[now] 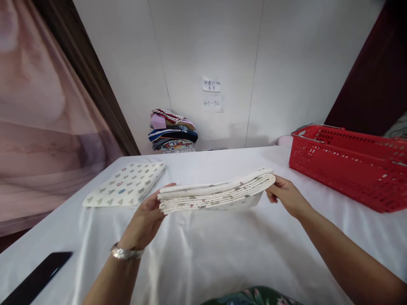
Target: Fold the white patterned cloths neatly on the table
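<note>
Cloth (pixel 216 194), folded in layers, seemingly lifted between near and far edges of table (pixel 219 250); left hand (pixel 146 218) and right hand (pixel 288 195) pinch opposite ends, fingers closed on it; likely squaring-up step; next move probably calls for level, even grip.

Workspace: pink curtain (pixel 57 97), handwritten labels (pixel 213 109)

i have the bundle of cloth (pixel 216 195) between the left hand (pixel 146 221) and the right hand (pixel 288 195), over the middle of the surface (pixel 222 250). toward its far left corner i see a folded cloth (pixel 125 184); nearer, by the left edge, a phone (pixel 40 277). a basket (pixel 337 167) sits toward the right edge. beyond the far edge, left of middle, stands a clothes pile (pixel 173 131); right of that, two notes (pixel 213 103) on the wall (pixel 206 38).
</note>
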Demonstrator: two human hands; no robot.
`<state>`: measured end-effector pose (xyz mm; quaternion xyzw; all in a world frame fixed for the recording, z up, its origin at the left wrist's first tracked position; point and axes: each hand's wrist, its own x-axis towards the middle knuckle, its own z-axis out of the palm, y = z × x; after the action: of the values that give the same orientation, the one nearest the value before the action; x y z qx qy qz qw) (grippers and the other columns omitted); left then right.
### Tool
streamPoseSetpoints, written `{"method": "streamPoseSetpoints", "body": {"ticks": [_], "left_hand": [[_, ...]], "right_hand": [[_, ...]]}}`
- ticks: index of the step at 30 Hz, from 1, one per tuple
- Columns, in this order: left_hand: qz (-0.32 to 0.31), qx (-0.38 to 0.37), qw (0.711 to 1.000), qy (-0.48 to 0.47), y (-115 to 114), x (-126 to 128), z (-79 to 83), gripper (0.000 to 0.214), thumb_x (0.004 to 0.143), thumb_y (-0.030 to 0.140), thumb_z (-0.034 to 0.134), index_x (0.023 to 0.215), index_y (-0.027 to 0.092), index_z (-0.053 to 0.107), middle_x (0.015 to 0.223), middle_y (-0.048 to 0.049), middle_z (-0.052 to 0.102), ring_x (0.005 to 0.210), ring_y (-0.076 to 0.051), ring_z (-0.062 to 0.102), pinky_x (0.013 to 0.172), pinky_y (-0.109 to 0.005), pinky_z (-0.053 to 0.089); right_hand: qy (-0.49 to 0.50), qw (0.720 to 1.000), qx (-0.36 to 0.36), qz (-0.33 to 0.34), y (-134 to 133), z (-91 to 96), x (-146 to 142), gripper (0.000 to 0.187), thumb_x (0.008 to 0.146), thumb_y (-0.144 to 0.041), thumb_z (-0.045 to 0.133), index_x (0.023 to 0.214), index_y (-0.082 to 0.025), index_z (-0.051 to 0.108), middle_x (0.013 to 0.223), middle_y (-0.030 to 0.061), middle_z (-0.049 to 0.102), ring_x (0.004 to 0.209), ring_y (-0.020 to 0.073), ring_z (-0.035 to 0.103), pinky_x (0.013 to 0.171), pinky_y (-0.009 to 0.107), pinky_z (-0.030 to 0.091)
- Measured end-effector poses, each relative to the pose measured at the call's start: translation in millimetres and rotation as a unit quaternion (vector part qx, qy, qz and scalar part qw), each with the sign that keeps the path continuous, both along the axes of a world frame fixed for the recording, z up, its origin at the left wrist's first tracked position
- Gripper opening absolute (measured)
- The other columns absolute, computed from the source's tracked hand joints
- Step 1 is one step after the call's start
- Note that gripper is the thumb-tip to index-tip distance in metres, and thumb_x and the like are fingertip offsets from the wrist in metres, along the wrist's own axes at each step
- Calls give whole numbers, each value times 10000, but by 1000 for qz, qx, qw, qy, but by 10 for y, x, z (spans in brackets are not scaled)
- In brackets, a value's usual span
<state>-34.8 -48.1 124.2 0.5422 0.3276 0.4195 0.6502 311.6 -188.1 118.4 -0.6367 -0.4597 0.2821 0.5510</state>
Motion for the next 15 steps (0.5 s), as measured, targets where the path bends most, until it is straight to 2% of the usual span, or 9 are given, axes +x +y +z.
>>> {"method": "streamPoseSetpoints", "body": {"ticks": [2, 5, 6, 8, 10, 12, 14, 15], "left_hand": [[20, 25, 999, 6, -53, -30, 88, 502, 533, 139, 713, 1020, 238, 645, 986, -36, 657, 897, -223, 591, 748, -292, 502], [71, 75, 994, 30, -65, -30, 230, 206, 553, 176, 706, 744, 223, 646, 664, 8, 612, 600, -139, 535, 542, -232, 457], [85, 89, 991, 49, -31, -5, 255, 119, 579, 210, 697, 663, 213, 613, 556, 25, 545, 512, -114, 471, 479, -218, 411], [112, 103, 982, 107, 113, 94, 224, 165, 636, 313, 668, 595, 199, 557, 458, 47, 432, 436, -92, 374, 422, -209, 330], [133, 97, 969, 183, 352, 253, 48, 250, 665, 427, 631, 641, 187, 567, 490, 43, 459, 457, -95, 402, 444, -210, 331], [124, 70, 951, 273, 636, 443, -255, 336, 666, 498, 591, 712, 165, 595, 599, 9, 554, 546, -124, 495, 511, -229, 380], [106, 29, 912, 396, 893, 618, -599, 366, 705, 520, 509, 712, 163, 590, 654, -18, 591, 637, -157, 552, 587, -253, 410], [104, 22, 899, 424, 996, 689, -754, 338, 699, 496, 522, 675, 165, 584, 664, -32, 600, 678, -178, 567, 619, -268, 413]], "right_hand": [[-69, 997, 32, -31, -84, 135, 6, 234, 747, -432, 604, 820, -212, 636, 624, -7, 557, 615, 138, 533, 546, 244, 430], [-121, 988, 92, -38, -123, 291, 21, 219, 699, -412, 662, 839, -244, 669, 855, 24, 616, 866, 198, 554, 723, 286, 461], [-115, 988, 100, -36, -88, 300, 35, 222, 694, -411, 667, 841, -245, 670, 881, 24, 619, 891, 204, 552, 750, 293, 459], [-66, 994, 82, -32, 76, 212, 82, 236, 707, -426, 653, 831, -225, 660, 850, 20, 628, 844, 190, 567, 736, 288, 461], [11, 999, 21, -22, 347, -19, 143, 273, 727, -455, 621, 797, -192, 633, 763, 15, 625, 737, 163, 573, 664, 269, 461], [59, 996, -71, -9, 661, -345, 196, 305, 731, -472, 599, 766, -169, 600, 711, 18, 615, 665, 145, 564, 603, 248, 447], [49, 981, -182, -37, 940, -675, 230, 316, 723, -471, 585, 728, -156, 575, 676, 29, 612, 621, 140, 557, 556, 236, 427], [41, 976, -210, -43, 1049, -815, 241, 320, 708, -466, 596, 705, -147, 572, 661, 41, 614, 605, 144, 554, 536, 237, 416]]}}
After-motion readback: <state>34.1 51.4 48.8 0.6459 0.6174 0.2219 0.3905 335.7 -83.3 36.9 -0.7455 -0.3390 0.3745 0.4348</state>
